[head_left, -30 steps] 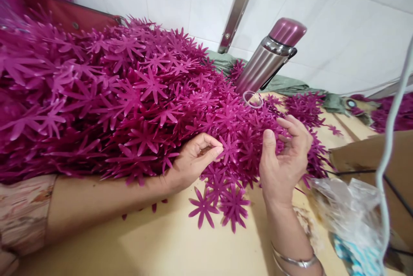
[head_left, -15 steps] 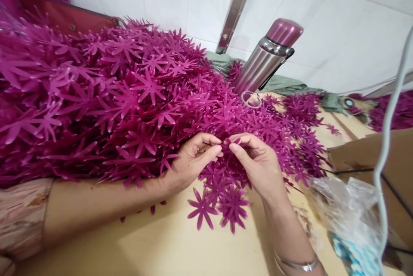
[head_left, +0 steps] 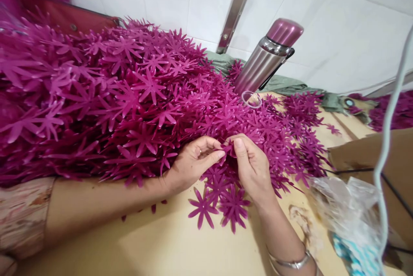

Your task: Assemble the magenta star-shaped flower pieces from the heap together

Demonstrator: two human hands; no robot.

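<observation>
A big heap of magenta star-shaped plastic flowers (head_left: 106, 95) covers the left and middle of a yellowish table (head_left: 155, 241). My left hand (head_left: 192, 162) rests at the heap's front edge, thumb and fingers pinched on a magenta flower piece (head_left: 228, 149). My right hand (head_left: 253, 166) meets it from the right, its fingers closed on the same piece. A few loose flowers (head_left: 219, 205) lie flat on the table just below both hands. A metal bangle is on my right wrist.
A pink-capped steel flask (head_left: 266, 59) leans at the back by the tiled wall, with a clear ring (head_left: 252, 99) beside it. A crumpled plastic bag (head_left: 351, 216) and a cardboard box (head_left: 371, 155) sit at the right. A pale cable (head_left: 387, 138) hangs in front.
My right hand came in from the right side of the pile, where it was open, to my left hand and closed on the flower piece held there. The left hand stayed put.
</observation>
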